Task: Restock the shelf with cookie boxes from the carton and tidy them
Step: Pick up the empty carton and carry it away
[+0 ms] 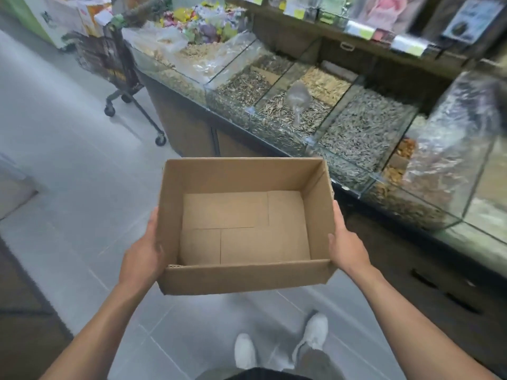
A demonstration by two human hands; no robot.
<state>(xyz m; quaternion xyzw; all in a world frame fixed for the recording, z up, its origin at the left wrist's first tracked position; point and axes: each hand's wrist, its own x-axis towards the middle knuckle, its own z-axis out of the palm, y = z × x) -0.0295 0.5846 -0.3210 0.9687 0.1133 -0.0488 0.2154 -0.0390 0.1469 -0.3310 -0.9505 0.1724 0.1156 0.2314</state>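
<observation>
A brown cardboard carton [244,278] is held in the air in front of me, open at the top. Its inside is bare cardboard with nothing in it. My left hand [142,253] grips the carton's left wall, thumb on the outside and fingers under or behind it. My right hand [345,242] grips the right wall the same way. No cookie boxes are in view.
Glass bulk bins [356,187] of seeds and nuts run along a wooden counter on the right, one with a clear scoop [297,101]. Shelves with price tags [356,30] stand above them. A wheeled black cart [115,67] stands at the back left. Grey tiled floor [68,149] lies below.
</observation>
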